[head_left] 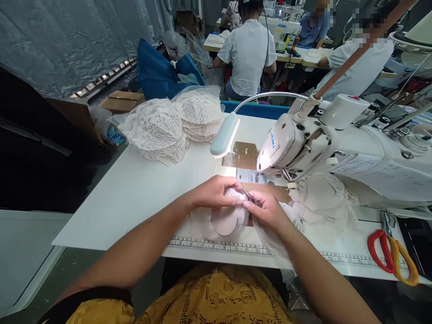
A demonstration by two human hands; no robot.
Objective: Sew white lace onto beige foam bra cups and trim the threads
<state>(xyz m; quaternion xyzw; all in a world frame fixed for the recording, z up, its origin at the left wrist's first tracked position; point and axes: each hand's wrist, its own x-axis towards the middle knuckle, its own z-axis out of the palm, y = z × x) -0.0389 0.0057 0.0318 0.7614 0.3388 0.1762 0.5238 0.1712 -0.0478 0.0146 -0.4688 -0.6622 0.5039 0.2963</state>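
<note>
My left hand (216,191) pinches the edge of a pale pink bra cup piece with lace trim (224,220) in front of the sewing machine. Closed round small metal thread snips (251,198), my right hand (268,210) meets the left at the fabric edge. The tips of the snips point at the lace by my left fingers; whether they touch a thread is too small to tell. More of the pale lace material (270,236) hangs below my right wrist over the printed ruler strip (216,245).
A white JUKI sewing machine (280,139) stands right of my hands, with a lamp (224,137) above them. Stacked lace cups (153,130) lie at the back left, more lace pieces (320,198) at right. Red-and-orange-handled scissors (383,247) rest at the front right. Co-workers sit beyond.
</note>
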